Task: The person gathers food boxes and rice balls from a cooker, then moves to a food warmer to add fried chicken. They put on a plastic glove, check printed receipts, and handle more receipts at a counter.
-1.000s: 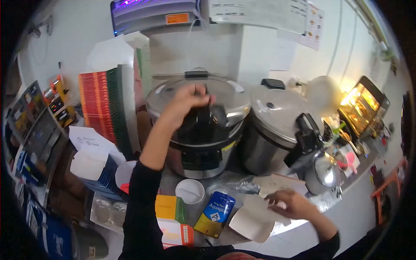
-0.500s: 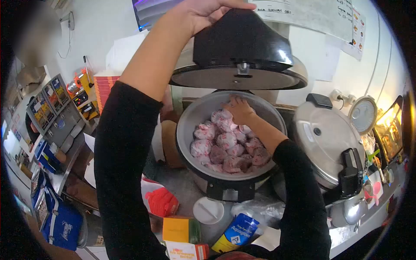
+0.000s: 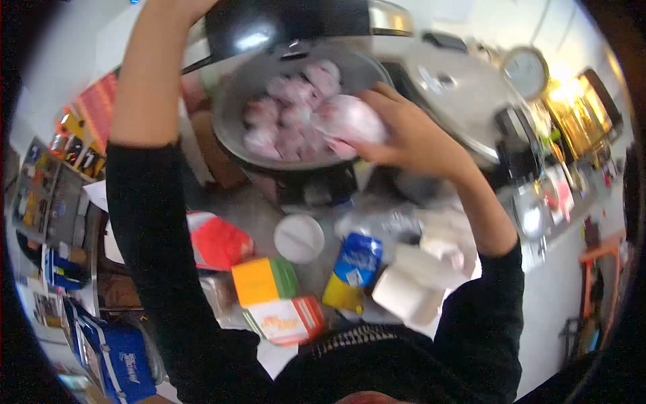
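Observation:
A large rice cooker (image 3: pixel 316 183) stands open at the back of the counter, its grey pot filled with several round bundles (image 3: pixel 279 101) in white paper with pink-red print. My right hand (image 3: pixel 410 138) is closed around one paper-wrapped bundle (image 3: pixel 350 122) and holds it above the pot's right side, blurred by motion. At the top edge my left hand (image 3: pixel 185 8) is on the raised black lid (image 3: pixel 289 20); its fingers are mostly cut off by the frame.
A second, closed cooker (image 3: pixel 454 84) stands to the right. In front lie a white round lid (image 3: pixel 299 239), a yellow-green carton (image 3: pixel 264 281), a blue-yellow pouch (image 3: pixel 353 269), an open white takeaway box (image 3: pixel 407 293) and a red-white packet (image 3: pixel 219 240).
My right hand has come up out of the pot with a wrapped bundle and moved towards me. My left hand stays at the lid. The view has tilted down and shifted right.

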The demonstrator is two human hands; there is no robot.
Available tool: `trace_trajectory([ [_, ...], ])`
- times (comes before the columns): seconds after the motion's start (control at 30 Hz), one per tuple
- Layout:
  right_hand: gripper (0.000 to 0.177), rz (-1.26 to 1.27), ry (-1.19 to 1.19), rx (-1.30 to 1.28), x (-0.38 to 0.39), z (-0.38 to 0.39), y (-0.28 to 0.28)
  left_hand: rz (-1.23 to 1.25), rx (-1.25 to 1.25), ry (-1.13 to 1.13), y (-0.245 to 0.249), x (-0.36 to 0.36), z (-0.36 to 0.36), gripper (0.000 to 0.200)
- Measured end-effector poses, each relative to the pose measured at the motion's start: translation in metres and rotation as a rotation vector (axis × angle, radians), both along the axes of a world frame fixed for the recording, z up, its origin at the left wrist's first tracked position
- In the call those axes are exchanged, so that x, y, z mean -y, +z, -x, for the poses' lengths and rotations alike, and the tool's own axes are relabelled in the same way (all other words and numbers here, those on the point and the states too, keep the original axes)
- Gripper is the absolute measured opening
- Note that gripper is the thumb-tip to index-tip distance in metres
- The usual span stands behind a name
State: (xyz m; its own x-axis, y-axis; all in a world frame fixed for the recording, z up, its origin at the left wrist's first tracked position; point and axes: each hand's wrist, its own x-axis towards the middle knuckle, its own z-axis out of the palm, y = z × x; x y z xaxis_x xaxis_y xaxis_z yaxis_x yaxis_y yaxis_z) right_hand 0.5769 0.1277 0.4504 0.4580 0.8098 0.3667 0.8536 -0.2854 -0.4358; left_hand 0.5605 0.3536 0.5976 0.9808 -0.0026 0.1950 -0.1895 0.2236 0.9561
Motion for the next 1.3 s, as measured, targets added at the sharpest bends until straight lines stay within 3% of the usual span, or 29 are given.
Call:
trace_trajectory([
  [0.07, 0.058, -0.119, -0.006, -0.163, 0.068, 0.058, -0.012, -0.131, 0.075, 0.187, -0.054, 0.007, 0.020, 0.038],
  [0.1, 0.059, -0.162, -0.057, -0.301, 0.102, 0.084, -0.030, -0.314, 0.153, 0.029, -0.091, -0.025, 0.015, 0.055],
  [0.13, 0.059, -0.215, -0.107, -0.430, 0.133, 0.109, -0.053, -0.595, 0.117, 0.013, -0.106, 0.012, 0.041, 0.057],
  [0.17, 0.060, -0.196, -0.191, -0.603, 0.158, 0.131, -0.078, -0.468, 0.228, -0.060, -0.133, 0.022, 0.050, 0.031],
  [0.2, 0.062, -0.180, -0.271, -0.774, 0.172, 0.150, -0.103, -0.455, 0.155, -0.091, -0.154, 0.025, 0.058, 0.034],
  [0.23, 0.063, -0.150, -0.368, -0.758, 0.175, 0.165, -0.129, -0.503, 0.184, -0.033, -0.181, 0.024, 0.061, 0.035],
  [0.3, 0.065, -0.061, -0.544, -0.603, 0.171, 0.188, -0.183, -0.356, 0.175, 0.197, -0.185, 0.052, 0.084, 0.033],
  [0.37, 0.065, 0.111, -0.696, -0.380, 0.154, 0.200, -0.236, -0.724, 0.493, 0.833, -0.218, 0.069, 0.092, 0.034],
  [0.4, 0.064, 0.227, -0.769, -0.301, 0.146, 0.203, -0.260, -0.573, 0.493, 1.040, -0.228, 0.103, 0.108, 0.029],
  [0.43, 0.061, 0.215, -0.782, -0.185, 0.141, 0.210, -0.286, -0.494, 0.590, 1.070, -0.266, 0.111, 0.116, 0.026],
  [0.5, 0.054, 0.186, -0.815, 0.053, 0.136, 0.218, -0.322, -0.849, 0.625, 0.695, -0.325, 0.152, 0.143, 0.025],
  [0.57, 0.042, -0.023, -0.847, 0.077, 0.156, 0.217, -0.301, -0.823, -0.068, 0.253, -0.393, 0.188, 0.158, 0.027],
  [0.6, 0.036, -0.131, -0.863, 0.091, 0.169, 0.217, -0.294, -0.716, -0.037, 0.236, -0.465, 0.194, 0.157, 0.033],
  [0.67, 0.016, -0.564, -1.221, 0.105, 0.207, 0.220, -0.294, -0.821, -0.294, 0.186, -0.472, 0.216, 0.167, 0.038],
  [0.7, 0.008, -0.898, -1.259, -0.091, 0.225, 0.214, -0.270, -0.882, -0.360, 0.161, -0.466, 0.226, 0.167, 0.038],
  [0.73, 0.011, -0.901, -1.493, -0.063, 0.252, 0.197, -0.287, -0.944, -0.429, 0.136, -0.454, 0.236, 0.169, 0.038],
  [0.77, 0.011, -0.926, -1.545, -0.033, 0.275, 0.179, -0.289, -1.008, -0.496, 0.112, -0.448, 0.241, 0.170, 0.039],
  [0.8, 0.012, -0.955, -1.597, 0.001, 0.297, 0.162, -0.292, -1.112, -0.335, 0.139, -0.455, 0.240, 0.169, 0.039],
  [0.87, 0.017, -0.759, -1.431, -0.169, 0.351, 0.119, -0.378, -1.283, -0.001, 0.203, -0.479, 0.239, 0.173, 0.038],
  [0.9, 0.019, -0.408, -1.467, -0.300, 0.346, 0.114, -0.374, -1.403, 0.038, 0.186, -0.476, 0.236, 0.172, 0.035],
  [0.93, 0.023, -0.059, -1.474, -0.431, 0.331, 0.104, -0.368, -1.404, -0.040, 0.150, -0.475, 0.235, 0.168, 0.033],
  [1.0, 0.026, 0.105, -1.351, -0.538, 0.317, 0.097, -0.341, -1.407, -0.219, 0.073, -0.471, 0.240, 0.166, 0.030],
  [1.1, 0.026, 0.009, -1.333, -0.556, 0.336, 0.091, -0.342, -1.420, -0.541, -0.040, -0.448, 0.259, 0.151, 0.027],
  [1.2, 0.026, -0.092, -1.289, -0.442, 0.377, 0.103, -0.338, -1.238, -0.171, 0.036, -0.491, 0.237, 0.142, 0.027],
  [1.27, 0.028, -0.135, -1.282, -0.462, 0.419, 0.109, -0.344, -1.254, -0.010, -0.021, -0.491, 0.221, 0.142, 0.030],
  [1.3, 0.029, -0.173, -1.245, -0.497, 0.440, 0.116, -0.334, -1.210, -0.251, 0.071, -0.476, 0.226, 0.142, 0.031],
])
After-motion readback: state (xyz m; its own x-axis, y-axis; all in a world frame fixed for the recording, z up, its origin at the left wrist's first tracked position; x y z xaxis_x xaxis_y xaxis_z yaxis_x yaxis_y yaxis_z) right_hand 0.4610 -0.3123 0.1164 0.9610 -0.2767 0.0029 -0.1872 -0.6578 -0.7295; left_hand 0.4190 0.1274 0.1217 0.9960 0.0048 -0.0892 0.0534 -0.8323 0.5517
